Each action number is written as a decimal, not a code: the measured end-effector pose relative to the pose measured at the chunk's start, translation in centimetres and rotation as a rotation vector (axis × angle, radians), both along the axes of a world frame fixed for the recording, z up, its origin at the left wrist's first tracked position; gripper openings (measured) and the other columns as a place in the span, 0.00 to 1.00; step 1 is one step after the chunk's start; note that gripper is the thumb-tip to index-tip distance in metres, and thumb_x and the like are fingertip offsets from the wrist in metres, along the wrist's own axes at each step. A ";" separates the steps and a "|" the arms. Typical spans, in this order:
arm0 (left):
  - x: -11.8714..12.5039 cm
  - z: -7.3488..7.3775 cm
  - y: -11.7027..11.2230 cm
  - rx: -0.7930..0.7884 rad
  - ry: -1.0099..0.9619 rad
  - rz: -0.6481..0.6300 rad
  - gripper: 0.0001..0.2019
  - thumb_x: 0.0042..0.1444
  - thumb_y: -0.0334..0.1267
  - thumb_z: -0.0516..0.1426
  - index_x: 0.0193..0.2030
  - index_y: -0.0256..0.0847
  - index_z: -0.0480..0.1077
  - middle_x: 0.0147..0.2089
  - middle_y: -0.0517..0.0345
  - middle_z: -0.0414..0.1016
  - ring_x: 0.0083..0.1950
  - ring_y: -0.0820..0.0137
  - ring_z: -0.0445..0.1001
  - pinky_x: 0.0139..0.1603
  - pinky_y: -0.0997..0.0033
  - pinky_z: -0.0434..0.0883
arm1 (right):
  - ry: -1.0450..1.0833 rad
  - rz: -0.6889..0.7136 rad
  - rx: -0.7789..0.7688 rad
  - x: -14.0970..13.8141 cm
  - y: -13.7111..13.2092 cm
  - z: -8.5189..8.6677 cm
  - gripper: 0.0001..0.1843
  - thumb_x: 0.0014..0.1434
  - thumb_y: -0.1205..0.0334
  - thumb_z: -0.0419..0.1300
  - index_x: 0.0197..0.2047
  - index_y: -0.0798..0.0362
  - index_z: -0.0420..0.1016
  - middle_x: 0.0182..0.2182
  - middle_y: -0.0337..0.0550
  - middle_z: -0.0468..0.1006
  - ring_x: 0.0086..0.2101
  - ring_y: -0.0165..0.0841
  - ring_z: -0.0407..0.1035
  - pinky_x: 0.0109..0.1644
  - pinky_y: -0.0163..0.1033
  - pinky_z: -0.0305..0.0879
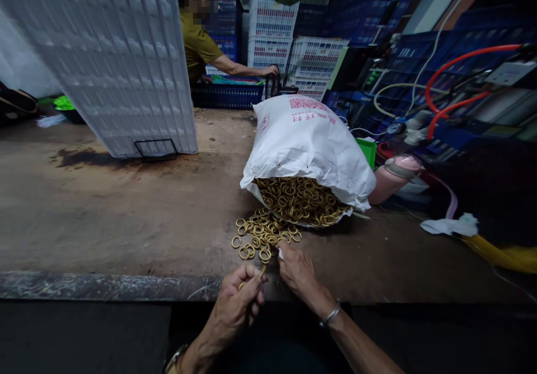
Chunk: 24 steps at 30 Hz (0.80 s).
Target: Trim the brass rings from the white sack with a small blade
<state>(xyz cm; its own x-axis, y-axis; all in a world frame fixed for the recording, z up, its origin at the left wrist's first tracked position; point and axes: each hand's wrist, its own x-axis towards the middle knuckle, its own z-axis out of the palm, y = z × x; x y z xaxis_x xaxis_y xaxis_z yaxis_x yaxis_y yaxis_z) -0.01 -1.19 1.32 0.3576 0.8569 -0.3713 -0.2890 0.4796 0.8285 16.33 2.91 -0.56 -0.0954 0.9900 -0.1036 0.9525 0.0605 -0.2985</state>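
My left hand is closed at the table's front edge, pinching a brass-coloured ring between thumb and fingers. Just to its right, my right hand reaches to the edge of a loose pile of rings. Its fingers are closed, with a small dark tip and a bit of white at the fingertips; what they hold is too small to make out. Behind the pile, a white woven sack lies on its side, its mouth towards me and full of the same rings.
On the wooden table, a ribbed translucent panel stands upright in a black wire stand. A pink bottle is right of the sack. Across the table, a person reaches over a blue crate. White crates are stacked behind.
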 end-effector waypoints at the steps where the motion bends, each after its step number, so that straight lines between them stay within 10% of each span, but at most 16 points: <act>1: -0.1 -0.1 0.0 -0.016 -0.064 0.008 0.14 0.50 0.48 0.58 0.32 0.39 0.62 0.21 0.67 0.64 0.15 0.83 0.55 0.13 0.83 0.51 | 0.011 0.000 0.044 0.1 0.3 0.0 0.13 0.52 0.73 0.47 0.38 0.54 0.67 0.24 0.41 0.73 0.24 0.30 0.64 0.27 0.35 0.44; 24: -1.0 -0.8 2.5 -0.229 -0.325 0.215 0.12 0.44 0.40 0.63 0.29 0.36 0.65 0.28 0.60 0.69 0.26 0.76 0.69 0.18 0.82 0.60 | 0.190 0.111 0.239 -1.7 1.9 0.6 0.08 0.51 0.71 0.51 0.35 0.52 0.66 0.32 0.41 0.72 0.32 0.32 0.65 0.34 0.34 0.52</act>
